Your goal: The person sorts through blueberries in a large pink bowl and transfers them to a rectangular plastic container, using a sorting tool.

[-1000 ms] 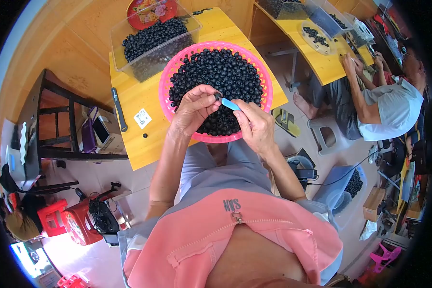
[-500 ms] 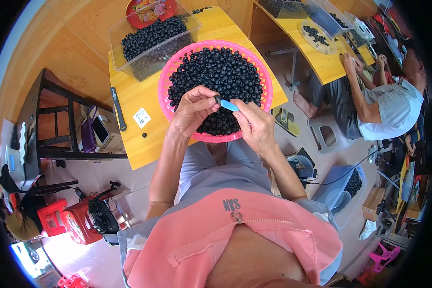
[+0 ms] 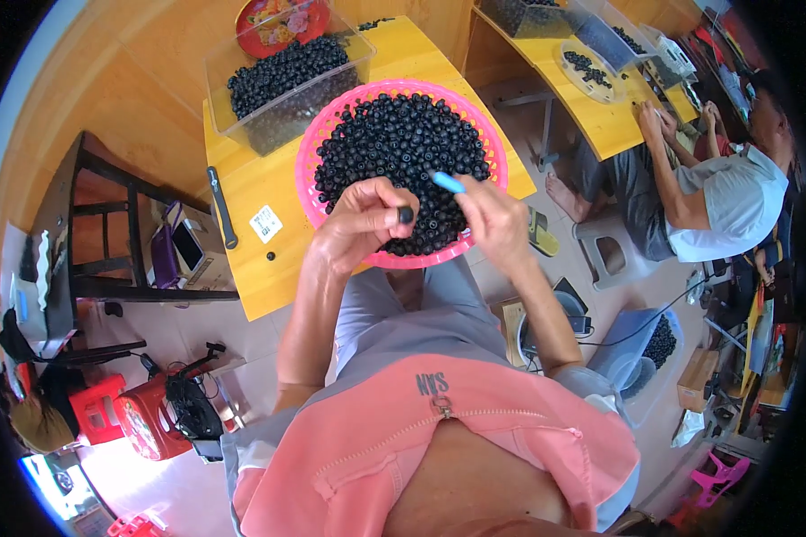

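it's a head-worn view here, the left fisheye of the pair, peering steeply down over the pink shirt front, which looms nearest at bottom centre! left hand and right hand show mid-frame, a little farther off; the far yellow table sits well away, upper right, and straight edges bend toward the rim!

Your right hand hides the back of the blue tool, whose tip blurs, your left hand covers part of the pink basket's near rim, its black piece is too small to identify, and the top edge crops the red plate.
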### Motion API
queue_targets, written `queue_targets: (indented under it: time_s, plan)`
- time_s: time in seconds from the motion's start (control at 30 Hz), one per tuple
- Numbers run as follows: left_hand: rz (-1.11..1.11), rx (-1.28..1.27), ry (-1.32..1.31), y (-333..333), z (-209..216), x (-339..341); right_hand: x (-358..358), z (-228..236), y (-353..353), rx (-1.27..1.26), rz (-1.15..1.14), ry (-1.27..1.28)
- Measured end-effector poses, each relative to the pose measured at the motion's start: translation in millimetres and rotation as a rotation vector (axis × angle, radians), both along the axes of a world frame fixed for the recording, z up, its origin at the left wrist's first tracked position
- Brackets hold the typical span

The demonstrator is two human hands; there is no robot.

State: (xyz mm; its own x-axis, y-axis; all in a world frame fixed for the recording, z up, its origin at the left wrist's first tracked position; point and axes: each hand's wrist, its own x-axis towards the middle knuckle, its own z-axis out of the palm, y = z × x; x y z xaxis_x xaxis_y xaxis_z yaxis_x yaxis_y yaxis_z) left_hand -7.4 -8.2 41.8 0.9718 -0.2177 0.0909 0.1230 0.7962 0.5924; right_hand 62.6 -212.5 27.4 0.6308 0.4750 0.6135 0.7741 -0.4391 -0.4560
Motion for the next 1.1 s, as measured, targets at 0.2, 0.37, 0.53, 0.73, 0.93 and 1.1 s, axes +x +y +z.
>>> queue_targets:
  time_s: [0.2,0.37,0.53,0.73,0.93,1.1]
  plan:
    - [0.099,0.112,-0.005,3,-2,2,0,5,-11,0.070,-0.041,0.093]
    - [0.161,0.110,0.059,0,-8,4,-4,2,-3,0.081,-0.063,0.109]
    - [0.171,0.092,0.045,-1,-8,4,-6,-3,3,0.033,-0.113,0.091]
    - [0.263,0.170,0.068,2,-9,7,-9,-2,9,0.031,-0.121,0.143]
    - [0.465,0.782,0.141,73,-19,57,-8,-13,15,-0.066,-0.210,-0.021]
    - [0.861,0.732,-0.102,141,40,111,-11,-15,20,-0.081,-0.246,-0.073]
